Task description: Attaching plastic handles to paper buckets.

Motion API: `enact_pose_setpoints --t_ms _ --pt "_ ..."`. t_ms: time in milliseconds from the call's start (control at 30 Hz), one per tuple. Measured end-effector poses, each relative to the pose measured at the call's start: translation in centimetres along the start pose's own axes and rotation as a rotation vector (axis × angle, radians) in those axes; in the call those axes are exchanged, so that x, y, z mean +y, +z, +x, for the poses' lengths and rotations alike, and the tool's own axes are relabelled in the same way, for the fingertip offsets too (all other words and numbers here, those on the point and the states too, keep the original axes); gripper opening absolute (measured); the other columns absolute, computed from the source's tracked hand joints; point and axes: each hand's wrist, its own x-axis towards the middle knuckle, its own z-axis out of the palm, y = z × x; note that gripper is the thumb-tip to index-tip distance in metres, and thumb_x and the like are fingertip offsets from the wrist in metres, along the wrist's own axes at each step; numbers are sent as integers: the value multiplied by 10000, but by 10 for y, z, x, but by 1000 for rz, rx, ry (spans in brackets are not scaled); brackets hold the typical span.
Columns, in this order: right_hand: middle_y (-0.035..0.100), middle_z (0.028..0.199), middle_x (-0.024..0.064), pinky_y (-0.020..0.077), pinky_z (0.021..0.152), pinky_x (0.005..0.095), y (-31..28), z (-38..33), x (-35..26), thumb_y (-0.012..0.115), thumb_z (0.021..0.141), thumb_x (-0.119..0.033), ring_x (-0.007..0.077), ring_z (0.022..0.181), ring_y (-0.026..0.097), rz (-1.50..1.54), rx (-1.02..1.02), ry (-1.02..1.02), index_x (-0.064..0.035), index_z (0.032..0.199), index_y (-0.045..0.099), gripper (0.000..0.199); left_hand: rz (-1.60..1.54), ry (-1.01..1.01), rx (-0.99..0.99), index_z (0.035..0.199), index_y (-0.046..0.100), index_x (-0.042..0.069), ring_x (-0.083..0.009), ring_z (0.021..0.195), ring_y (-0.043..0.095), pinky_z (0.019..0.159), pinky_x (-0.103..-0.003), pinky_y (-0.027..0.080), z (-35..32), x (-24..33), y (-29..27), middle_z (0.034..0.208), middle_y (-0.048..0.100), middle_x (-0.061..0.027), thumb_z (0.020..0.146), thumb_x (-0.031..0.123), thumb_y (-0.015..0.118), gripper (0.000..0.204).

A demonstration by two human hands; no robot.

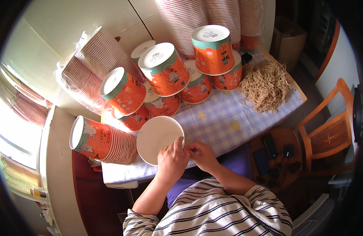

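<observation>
The paper cup is held at the near edge of the worktop, tipped so that its open mouth faces the camera and its white inside is seen. It is judged to be light and thin-walled, stiff only at the rolled rim, and easily dented or creased if squeezed across the wall; the rim is therefore the soundest place for a hold, and a light pinch should be enough. The outside is probably smooth and a little slippery.

The left hand is laid against the lower right part of the rim, its fingers curled closed over the edge so that the cup is gripped there. The right hand is set just beside the left one, touching it; its fingertips are drawn together as if something small were pinched between them at the rim, but what is pinched, if anything, cannot be made out.

Just to the left of the held cup, a nested stack of orange cups lies on its side. Behind it, more orange cups with teal bands are piled bottoms toward the camera, and wrapped sleeves of cups lean against the wall. A heap of dry noodles is spread on the checked cloth at the far right of the worktop.
</observation>
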Motion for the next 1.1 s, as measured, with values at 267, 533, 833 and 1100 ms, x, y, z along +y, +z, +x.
enact_pose_setpoints --t_ms 267,533,833,1100 --pt "643 832 61 456 625 249 2 2 0 673 837 -101 108 690 570 -78 28 -34 -28 955 651 141 -61 -53 -15 1116 553 24 -305 729 661 674 -395 531 0 0 1 835 660 -150 728 58 643 399" --pt "649 808 23 468 673 226 -5 11 -13 663 854 -105 80 731 582 -19 76 43 -22 933 644 116 -461 -310 -185 1213 555 31 -254 789 680 732 -371 539 2 -10 -27 862 680 -132 768 184 689 489" --pt "624 819 -12 447 646 195 -41 47 -10 628 887 -89 39 706 533 -58 278 -122 -16 1004 616 138 94 102 -125 1079 643 112 -378 1250 413 1024 -505 369 -8 -95 -76 1265 524 -120 647 -30 583 458" --pt "597 1014 133 457 690 303 -34 -5 -72 613 801 -3 202 729 534 -563 355 -756 -18 1013 605 213 -36 350 -173 896 639 116 -309 1262 423 1071 -518 313 -14 -101 -48 1200 556 -49 690 81 702 219"
